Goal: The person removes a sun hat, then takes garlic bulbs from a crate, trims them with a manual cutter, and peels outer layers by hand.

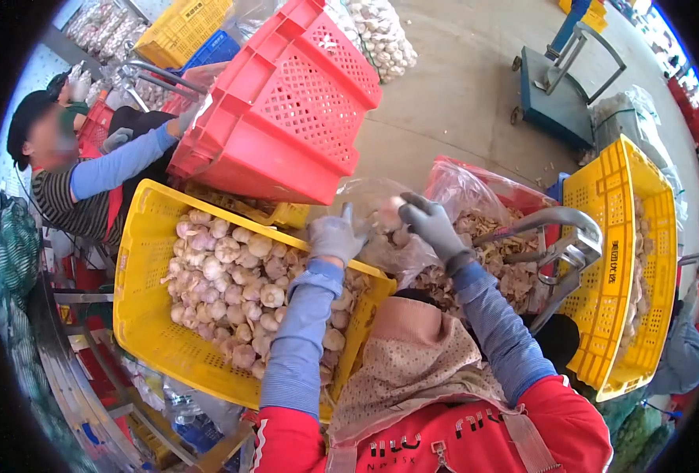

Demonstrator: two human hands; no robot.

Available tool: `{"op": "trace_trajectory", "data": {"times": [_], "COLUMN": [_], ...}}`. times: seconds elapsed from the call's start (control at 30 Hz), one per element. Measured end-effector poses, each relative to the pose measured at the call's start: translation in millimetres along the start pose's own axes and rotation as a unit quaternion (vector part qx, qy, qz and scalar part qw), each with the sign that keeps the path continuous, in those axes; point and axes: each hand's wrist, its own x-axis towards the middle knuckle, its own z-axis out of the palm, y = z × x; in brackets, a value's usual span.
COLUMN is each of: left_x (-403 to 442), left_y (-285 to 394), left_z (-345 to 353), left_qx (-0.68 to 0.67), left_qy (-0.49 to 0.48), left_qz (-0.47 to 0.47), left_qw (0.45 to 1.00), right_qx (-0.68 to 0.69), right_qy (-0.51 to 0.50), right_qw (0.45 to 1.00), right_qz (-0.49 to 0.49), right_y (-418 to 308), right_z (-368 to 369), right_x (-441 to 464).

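My right hand [435,229], in a grey glove, pinches a garlic bulb [390,213] between thumb and fingers. The bulb is a little blurred. To its left, my gloved left hand [335,236] hovers over the edge of a yellow crate [141,307], fingers apart and nothing visible in it. Many garlic bulbs [231,276] with pale purple and white skins fill the crate. Below my right hand, a clear plastic bag [456,189] lines a red crate [487,175] heaped with loose garlic skins and scraps [475,276].
A large red crate [286,118] stands tilted ahead, with a co-worker's hand [188,118] at its side. A metal handle [578,236] rises by my right arm. Another yellow crate [602,315] stands right. Farther off are a flat trolley [550,94] and a netted garlic sack [381,39].
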Motion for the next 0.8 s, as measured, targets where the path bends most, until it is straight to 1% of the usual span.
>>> {"op": "trace_trajectory", "data": {"times": [0.03,0.1,0.13,0.17,0.2,0.23,0.27,0.3,0.33,0.37,0.4,0.43,0.47,0.5,0.53,0.57,0.6,0.63,0.67,0.7,0.73,0.77,0.8], "left_x": [4.8,14.8,22.0,31.8,34.3,35.7,34.0,29.7,20.6,22.6,21.5,20.1,19.0,9.5,9.4,23.8,38.9,44.9,42.4,35.3,29.6,28.1,25.8], "left_y": [-1.6,-2.3,-3.9,-7.0,-7.6,-8.7,-8.5,-5.9,-4.3,-6.1,-2.3,1.7,5.5,16.9,34.4,40.1,42.8,38.5,41.0,42.3,41.6,37.9,37.9], "left_z": [2.9,0.1,7.4,23.7,25.9,27.6,22.9,14.2,8.7,23.8,28.5,32.8,38.0,17.6,-6.1,-17.6,-29.1,-42.2,-61.1,-85.7,-102.2,-106.9,-107.2], "left_qx": [0.003,-0.011,-0.01,-0.004,0.003,0.006,-0.072,-0.151,-0.251,-0.408,-0.521,-0.633,-0.725,-0.796,-0.842,-0.851,-0.857,-0.844,-0.844,-0.845,-0.844,-0.831,-0.832], "left_qy": [0.002,-0.095,-0.094,-0.089,-0.083,-0.082,-0.054,-0.025,0.044,0.107,0.127,0.152,0.18,0.141,0.167,0.219,0.267,0.262,0.261,0.267,0.273,0.264,0.261], "left_qz": [-0.001,-0.034,-0.035,-0.031,-0.026,-0.025,-0.035,-0.045,-0.046,-0.034,-0.048,-0.055,-0.057,-0.085,-0.131,-0.103,-0.074,-0.055,-0.054,-0.01,0.03,0.031,0.025], "left_qw": [1.0,0.995,0.995,0.996,0.996,0.996,0.995,0.987,0.966,0.906,0.843,0.757,0.663,0.582,0.497,0.467,0.435,0.464,0.465,0.463,0.46,0.488,0.488], "right_qx": [-0.214,-0.321,-0.361,-0.36,-0.466,-0.562,-0.552,-0.531,-0.496,-0.463,-0.266,-0.059,0.234,0.041,-0.155,-0.058,0.043,0.1,0.159,0.218,0.228,0.349,0.321], "right_qy": [0.058,0.123,0.183,0.182,0.228,0.273,0.229,0.153,0.072,0.098,0.112,0.121,0.138,0.162,0.175,0.15,0.143,0.152,0.165,0.182,0.189,0.219,0.199], "right_qw": [0.967,0.917,0.874,0.875,0.813,0.737,0.772,0.828,0.865,0.881,0.956,0.987,0.949,0.984,0.928,0.969,0.986,0.983,0.973,0.958,0.954,0.911,0.926], "right_qz": [-0.126,-0.203,-0.267,-0.267,-0.265,-0.258,-0.215,-0.095,0.027,0.008,0.049,0.084,0.16,-0.068,-0.29,-0.186,-0.077,-0.036,0.005,0.043,0.039,0.009,-0.003], "right_y": [-1.9,-32.6,-25.6,-20.5,-14.6,-8.9,10.1,4.6,0.6,37.0,80.6,106.2,81.1,76.0,71.5,33.8,-6.0,-26.4,-46.6,-66.9,-71.2,-69.8,-65.7], "right_z": [-2.8,-7.6,-10.4,-9.9,-10.4,-11.3,-15.1,-19.9,-23.3,-28.3,-37.5,-44.0,-39.6,-38.4,-36.7,-32.0,-27.0,-27.4,-27.7,-27.9,-32.7,-34.9,-43.8], "right_x": [-2.7,-14.6,-8.1,-7.2,-5.8,-3.2,1.1,-3.8,-8.9,-1.3,10.9,20.9,14.2,20.7,28.0,37.1,45.9,55.6,65.1,74.2,76.9,84.0,84.6]}}
